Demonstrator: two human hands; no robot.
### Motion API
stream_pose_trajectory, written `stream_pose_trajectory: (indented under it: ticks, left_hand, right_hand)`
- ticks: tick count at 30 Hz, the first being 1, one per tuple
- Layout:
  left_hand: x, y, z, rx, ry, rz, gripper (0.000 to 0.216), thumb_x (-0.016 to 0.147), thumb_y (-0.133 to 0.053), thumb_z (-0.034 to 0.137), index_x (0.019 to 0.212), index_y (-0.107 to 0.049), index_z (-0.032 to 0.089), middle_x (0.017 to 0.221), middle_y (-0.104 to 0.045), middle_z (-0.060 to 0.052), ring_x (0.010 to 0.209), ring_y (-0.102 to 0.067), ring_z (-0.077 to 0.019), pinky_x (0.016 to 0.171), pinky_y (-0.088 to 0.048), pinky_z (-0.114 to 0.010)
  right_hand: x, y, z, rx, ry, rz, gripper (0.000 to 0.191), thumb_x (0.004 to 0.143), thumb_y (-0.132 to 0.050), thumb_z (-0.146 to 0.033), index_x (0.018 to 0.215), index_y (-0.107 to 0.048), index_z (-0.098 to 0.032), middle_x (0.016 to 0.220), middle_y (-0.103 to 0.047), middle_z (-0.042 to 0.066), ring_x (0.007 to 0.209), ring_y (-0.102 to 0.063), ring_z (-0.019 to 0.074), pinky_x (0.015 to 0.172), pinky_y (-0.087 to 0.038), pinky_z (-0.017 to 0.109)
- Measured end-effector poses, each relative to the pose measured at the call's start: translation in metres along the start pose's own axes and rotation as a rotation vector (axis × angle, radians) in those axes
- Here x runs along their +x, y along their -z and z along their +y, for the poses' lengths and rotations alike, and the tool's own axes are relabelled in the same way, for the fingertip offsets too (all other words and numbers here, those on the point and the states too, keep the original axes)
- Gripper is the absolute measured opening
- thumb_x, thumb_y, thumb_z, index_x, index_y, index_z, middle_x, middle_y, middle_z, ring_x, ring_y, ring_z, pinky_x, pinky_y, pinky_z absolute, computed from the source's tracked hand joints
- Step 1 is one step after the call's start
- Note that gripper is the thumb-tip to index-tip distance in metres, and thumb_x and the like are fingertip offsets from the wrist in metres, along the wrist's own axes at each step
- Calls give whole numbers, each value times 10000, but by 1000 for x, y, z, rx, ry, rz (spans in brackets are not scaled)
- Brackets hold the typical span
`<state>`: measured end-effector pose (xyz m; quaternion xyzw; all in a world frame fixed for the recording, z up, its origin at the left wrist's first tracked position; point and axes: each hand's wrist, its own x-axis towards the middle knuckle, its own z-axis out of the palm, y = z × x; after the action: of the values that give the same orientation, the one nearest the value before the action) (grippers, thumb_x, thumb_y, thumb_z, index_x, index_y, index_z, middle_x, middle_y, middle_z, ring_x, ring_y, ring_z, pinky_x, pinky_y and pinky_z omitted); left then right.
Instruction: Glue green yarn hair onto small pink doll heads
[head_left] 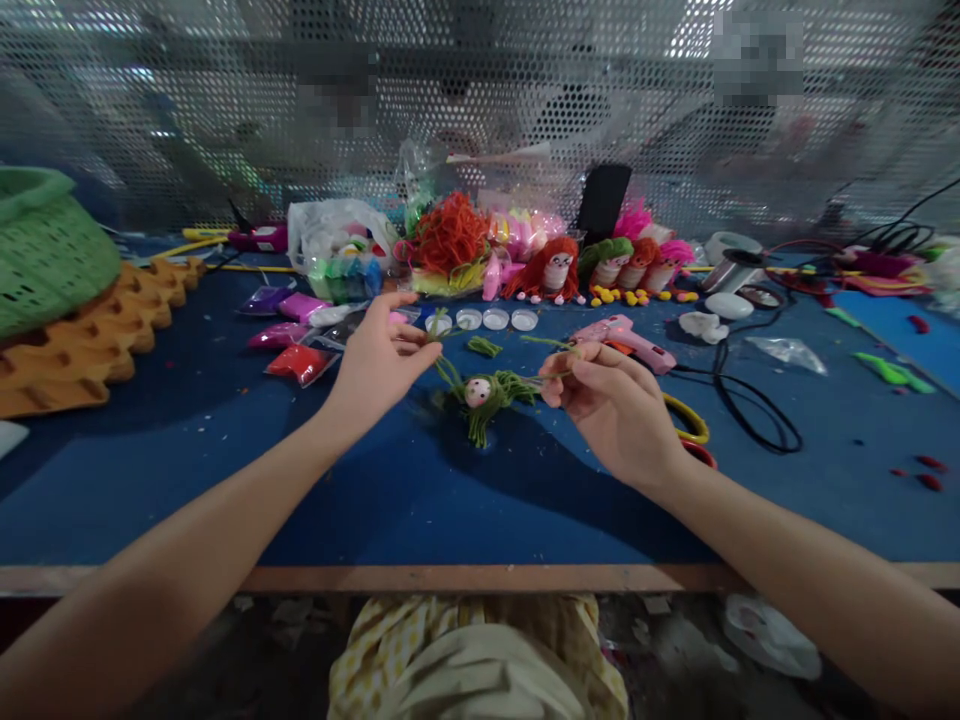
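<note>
Left hand (382, 362) and right hand (611, 402) each pinch green yarn strands (517, 386) of a small pink-faced doll head (478, 392), seemingly half-haired, unlike the finished yarn-haired dolls (556, 270) farther back.

Pretty sure this is a small craft workshop. Pink glue gun (626, 340) on the blue worktable (225, 470), yarn dolls (559, 268) lined up just behind it, perforated metal screen (480, 100) further back.

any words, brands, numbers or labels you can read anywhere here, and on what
No text can be read anywhere in this view.
On the pink glue gun: no marking legible.
On the coloured packets: any print is too small and blurred.
On the plastic bag: nothing legible.
On the green yarn doll, its strands pinched by the left hand and right hand: no writing.
</note>
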<state>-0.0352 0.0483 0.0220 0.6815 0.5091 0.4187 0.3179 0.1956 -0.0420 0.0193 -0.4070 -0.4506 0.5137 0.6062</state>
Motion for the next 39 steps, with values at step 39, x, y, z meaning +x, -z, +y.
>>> stream_pose_trajectory:
  ticks: [39]
  left_hand:
    - [-50, -30, 29, -505, 207, -488, 232, 787, -814, 402, 796, -820, 170, 781, -783, -40, 726, -669, -139, 715, -547, -256]
  right_hand:
    - [-5, 2, 10, -115, -39, -98, 145, 731, -876, -361, 827, -832, -262, 793, -757, 4, 658, -566, 99, 614, -444, 261]
